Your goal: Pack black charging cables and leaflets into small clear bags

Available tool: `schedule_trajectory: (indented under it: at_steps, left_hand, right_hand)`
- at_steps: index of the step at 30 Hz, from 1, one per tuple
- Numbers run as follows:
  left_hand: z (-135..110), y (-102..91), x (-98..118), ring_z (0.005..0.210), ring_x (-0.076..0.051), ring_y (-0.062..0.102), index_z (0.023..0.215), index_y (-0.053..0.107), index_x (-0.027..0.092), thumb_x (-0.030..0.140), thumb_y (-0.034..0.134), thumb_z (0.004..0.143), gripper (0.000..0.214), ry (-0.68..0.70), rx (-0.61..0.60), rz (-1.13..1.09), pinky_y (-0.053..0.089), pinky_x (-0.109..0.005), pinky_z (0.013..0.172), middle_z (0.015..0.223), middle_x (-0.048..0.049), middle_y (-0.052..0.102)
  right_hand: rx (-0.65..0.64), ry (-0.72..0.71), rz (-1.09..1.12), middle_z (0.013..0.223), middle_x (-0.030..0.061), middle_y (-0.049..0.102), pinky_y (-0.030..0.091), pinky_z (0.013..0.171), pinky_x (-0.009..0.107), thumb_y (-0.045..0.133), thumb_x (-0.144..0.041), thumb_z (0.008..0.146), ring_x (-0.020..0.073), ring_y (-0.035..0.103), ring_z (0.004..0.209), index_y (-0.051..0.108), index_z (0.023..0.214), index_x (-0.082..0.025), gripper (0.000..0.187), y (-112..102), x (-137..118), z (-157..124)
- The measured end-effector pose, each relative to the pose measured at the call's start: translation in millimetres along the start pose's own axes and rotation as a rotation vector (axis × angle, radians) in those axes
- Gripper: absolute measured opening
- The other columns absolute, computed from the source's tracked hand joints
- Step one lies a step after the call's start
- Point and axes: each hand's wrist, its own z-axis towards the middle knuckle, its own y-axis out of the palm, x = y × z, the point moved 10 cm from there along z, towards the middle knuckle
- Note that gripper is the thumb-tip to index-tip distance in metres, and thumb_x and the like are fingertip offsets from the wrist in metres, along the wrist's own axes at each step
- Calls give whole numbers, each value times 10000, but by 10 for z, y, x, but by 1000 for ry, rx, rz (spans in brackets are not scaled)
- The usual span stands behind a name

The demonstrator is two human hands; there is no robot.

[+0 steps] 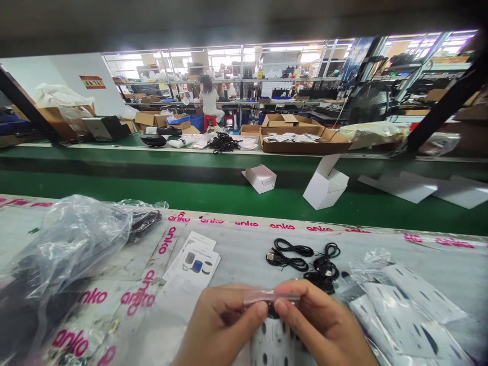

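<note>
Close in front of me, my left hand (224, 323) and my right hand (318, 317) pinch the folded top edge of a clear plastic bag (261, 296). Thumbs and fingertips nearly meet there. Below the thumbs, a rounded white item with dark oval spots (271, 341) shows between my hands; its lower part is cut off by the frame. Just beyond my right hand lie several coiled black USB cables (293, 254). Past my left hand, printed leaflets (196, 267) with pictures of speakers lie in a stack.
Several flat clear bags with spotted white pieces (404, 310) lie at right. A large plastic bag with dark contents (76, 244) is at left. White boxes (328, 185) stand on the green conveyor (213, 190). Behind it are a carton (305, 145) and a seated person (209, 101).
</note>
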Motion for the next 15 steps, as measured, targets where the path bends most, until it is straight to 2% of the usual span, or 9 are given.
schedule_trajectory:
  at_steps: [3, 7, 11, 13, 15]
  left_hand:
    - [4, -42, -60, 832, -202, 706, 985, 733, 217, 282, 630, 837, 192, -65, 45, -29, 590, -289, 679, 910, -84, 746]
    - [-2, -31, -117, 854, -211, 712, 980, 732, 206, 298, 631, 845, 193, -118, 38, -105, 594, -316, 745, 899, -72, 752]
    - [18, -46, -163, 825, -218, 715, 940, 740, 188, 340, 626, 840, 215, -145, 50, -94, 588, -340, 750, 870, -73, 757]
    - [23, -49, -192, 783, -215, 717, 887, 743, 183, 358, 624, 828, 220, -156, 57, -67, 586, -328, 713, 825, -69, 759]
    - [13, -75, -221, 699, -205, 709, 820, 734, 186, 364, 609, 816, 217, -159, 82, 44, 578, -298, 629, 753, -61, 752]
  right_hand:
    - [-36, 7, -3, 680, -21, 672, 472, 682, 219, 699, -434, 755, 143, 630, 723, 676, 764, -239, 197, 21, 59, 36]
    - [-57, -1, -83, 634, -11, 639, 483, 675, 263, 683, -469, 756, 149, 587, 626, 706, 787, -217, 255, 14, 65, 70]
    - [-97, -74, -190, 807, 17, 671, 474, 705, 247, 635, -443, 800, 170, 618, 764, 714, 809, -227, 230, 14, -38, 88]
    - [-108, -102, -260, 795, 8, 660, 458, 689, 219, 620, -420, 814, 156, 610, 764, 700, 780, -234, 205, 24, -54, 90]
    - [-51, -125, -301, 691, -15, 612, 437, 623, 197, 624, -406, 805, 126, 560, 656, 677, 712, -236, 201, -11, -33, 90]
